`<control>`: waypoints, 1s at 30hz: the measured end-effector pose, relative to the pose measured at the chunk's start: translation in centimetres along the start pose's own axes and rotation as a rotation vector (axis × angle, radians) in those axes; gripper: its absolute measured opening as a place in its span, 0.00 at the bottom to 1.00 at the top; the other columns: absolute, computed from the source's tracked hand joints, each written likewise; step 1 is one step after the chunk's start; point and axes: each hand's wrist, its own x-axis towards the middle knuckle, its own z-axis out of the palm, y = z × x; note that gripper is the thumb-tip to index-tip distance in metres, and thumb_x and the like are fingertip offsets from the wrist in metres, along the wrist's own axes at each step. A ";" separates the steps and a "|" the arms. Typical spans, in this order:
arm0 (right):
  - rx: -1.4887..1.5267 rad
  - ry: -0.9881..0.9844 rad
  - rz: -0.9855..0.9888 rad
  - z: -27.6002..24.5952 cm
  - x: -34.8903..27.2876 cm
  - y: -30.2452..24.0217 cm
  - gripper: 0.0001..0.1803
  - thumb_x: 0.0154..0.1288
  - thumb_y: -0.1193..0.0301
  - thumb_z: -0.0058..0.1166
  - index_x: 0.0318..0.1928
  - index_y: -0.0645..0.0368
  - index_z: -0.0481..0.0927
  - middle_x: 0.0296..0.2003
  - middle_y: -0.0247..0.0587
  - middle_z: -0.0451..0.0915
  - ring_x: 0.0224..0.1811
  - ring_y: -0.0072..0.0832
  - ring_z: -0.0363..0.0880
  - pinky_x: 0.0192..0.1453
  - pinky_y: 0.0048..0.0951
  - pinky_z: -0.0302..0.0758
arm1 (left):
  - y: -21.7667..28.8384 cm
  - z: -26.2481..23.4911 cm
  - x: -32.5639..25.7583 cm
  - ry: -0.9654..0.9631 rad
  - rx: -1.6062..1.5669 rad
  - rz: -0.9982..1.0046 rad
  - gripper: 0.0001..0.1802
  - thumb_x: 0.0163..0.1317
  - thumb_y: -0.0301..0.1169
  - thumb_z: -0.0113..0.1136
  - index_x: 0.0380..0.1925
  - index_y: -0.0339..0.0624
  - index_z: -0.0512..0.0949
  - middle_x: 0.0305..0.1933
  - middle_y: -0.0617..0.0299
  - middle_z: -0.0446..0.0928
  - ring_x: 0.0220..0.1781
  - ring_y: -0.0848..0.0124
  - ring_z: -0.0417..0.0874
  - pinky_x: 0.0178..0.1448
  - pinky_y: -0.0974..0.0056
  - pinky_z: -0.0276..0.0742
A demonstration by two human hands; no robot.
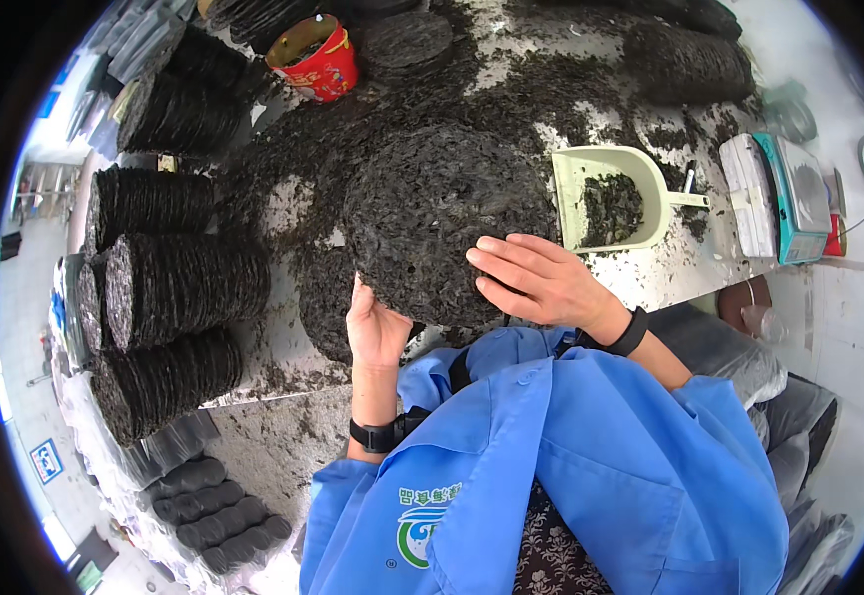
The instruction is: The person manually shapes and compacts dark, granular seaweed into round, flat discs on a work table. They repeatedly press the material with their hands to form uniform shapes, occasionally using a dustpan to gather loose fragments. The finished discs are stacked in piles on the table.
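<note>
A large round cake of dark dried seaweed (432, 213) lies in front of me, nearly level. My left hand (380, 325) grips its near left edge, the thumb at the rim and the other fingers mostly hidden under it. On the cake's near right part rests my right hand (543, 283), its fingers stretched out and slightly apart. Another dark seaweed round (321, 309) shows beneath at the left. Just right of the cake, a pale green dustpan (658, 203) holds loose seaweed scraps (611, 206).
Stacks of seaweed rounds (194, 288) line the table's left side, with another stack (690, 64) at the far right. A red bucket (331, 77) stands at the back. Beyond the dustpan is a teal scale (799, 198). Seaweed crumbs cover much of the white tabletop (650, 283).
</note>
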 end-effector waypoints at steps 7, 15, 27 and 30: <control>0.380 0.222 0.606 -1.5 -0.6 1.0 0.22 0.53 0.73 0.62 0.48 0.59 0.71 0.47 0.41 0.76 0.45 0.29 0.78 0.50 0.28 0.74 | 1.0 2.5 0.6 -0.098 0.729 0.319 0.31 0.65 0.37 0.53 0.66 0.48 0.55 0.60 0.55 0.66 0.62 0.58 0.68 0.65 0.52 0.66; 1.164 0.478 1.250 1.0 -0.8 2.1 0.25 0.64 0.70 0.55 0.57 0.64 0.63 0.47 0.37 0.72 0.48 0.18 0.69 0.53 0.22 0.68 | -1.3 6.2 0.4 0.179 0.571 0.150 0.34 0.66 0.36 0.52 0.69 0.60 0.48 0.62 0.56 0.63 0.60 0.62 0.69 0.58 0.53 0.73; 1.299 0.456 1.341 1.0 -0.6 2.3 0.27 0.64 0.65 0.56 0.57 0.66 0.65 0.48 0.34 0.71 0.50 0.18 0.67 0.56 0.21 0.64 | -0.6 6.1 -0.7 0.086 0.136 -0.150 0.20 0.57 0.29 0.54 0.50 0.32 0.72 0.49 0.49 0.77 0.50 0.56 0.78 0.57 0.52 0.73; 1.397 0.444 1.415 0.9 -0.7 2.6 0.27 0.63 0.65 0.57 0.57 0.66 0.65 0.48 0.33 0.71 0.50 0.18 0.67 0.57 0.21 0.64 | -0.7 6.1 -0.8 0.098 0.163 -0.127 0.20 0.57 0.29 0.54 0.50 0.31 0.72 0.49 0.48 0.77 0.50 0.55 0.78 0.57 0.52 0.74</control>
